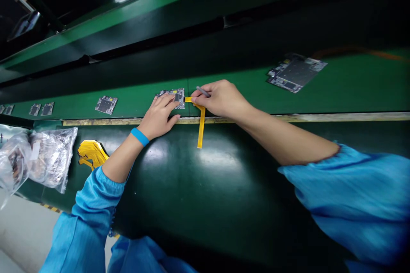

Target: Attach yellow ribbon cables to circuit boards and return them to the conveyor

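My left hand (162,115), a blue band on its wrist, lies on a circuit board (180,96) on the green belt. Its fingers are stretched out over the board and the thumb is apart. A yellow flex cable (201,126) runs from the board's right edge, bends, and hangs over the belt's front edge. Over the cable's bend, my right hand (221,98) is closed in a pinch on a slim grey stick-like tool (203,91). The thumb and fingertips touch the cable there. Whether the cable is joined to the board cannot be made out.
A larger-looking circuit board (296,72) lies to the right on the belt (361,89). More boards (106,105) sit to the left. A stack of yellow flex cables (91,152) and clear plastic bags (51,158) are on the dark green bench (179,196). A ledge (144,25) runs behind.
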`<state>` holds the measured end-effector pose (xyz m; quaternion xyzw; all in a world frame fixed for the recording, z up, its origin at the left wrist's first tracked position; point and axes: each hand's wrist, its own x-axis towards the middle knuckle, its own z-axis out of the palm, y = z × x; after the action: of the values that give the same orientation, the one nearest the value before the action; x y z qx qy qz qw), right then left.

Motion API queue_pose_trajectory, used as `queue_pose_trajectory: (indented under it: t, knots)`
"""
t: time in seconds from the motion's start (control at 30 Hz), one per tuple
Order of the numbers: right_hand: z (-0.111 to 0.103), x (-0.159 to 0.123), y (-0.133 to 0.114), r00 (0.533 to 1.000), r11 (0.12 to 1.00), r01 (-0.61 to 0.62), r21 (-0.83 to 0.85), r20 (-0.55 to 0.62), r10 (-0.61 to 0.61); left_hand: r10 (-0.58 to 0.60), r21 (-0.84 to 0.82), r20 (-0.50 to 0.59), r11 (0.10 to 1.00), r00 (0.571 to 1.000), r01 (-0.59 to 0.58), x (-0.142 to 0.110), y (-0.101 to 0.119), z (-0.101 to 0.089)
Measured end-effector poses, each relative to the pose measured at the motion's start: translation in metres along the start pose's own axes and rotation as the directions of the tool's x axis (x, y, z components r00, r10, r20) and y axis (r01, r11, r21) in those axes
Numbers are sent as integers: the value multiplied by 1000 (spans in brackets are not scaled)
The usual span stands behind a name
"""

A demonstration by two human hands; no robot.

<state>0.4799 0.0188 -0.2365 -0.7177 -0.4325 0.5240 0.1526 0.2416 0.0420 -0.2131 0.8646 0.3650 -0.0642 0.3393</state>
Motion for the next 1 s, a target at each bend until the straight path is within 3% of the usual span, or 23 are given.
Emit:
queue_pose_trajectory:
  t: [0.23,0.73,1.0]
  knots:
    - [-2,2,12,1000,1000,3,-17,8,-3,13,0,3,1000,1000,-13,3,0,5]
    - [-19,-1,10,996,998,-35,-46,75,38,38,25,33,999,999,-39,11,11,11]
    - [-20,-1,7,997,995,-42,-92,62,48,27,139,109,989,994,-42,14,23,11]
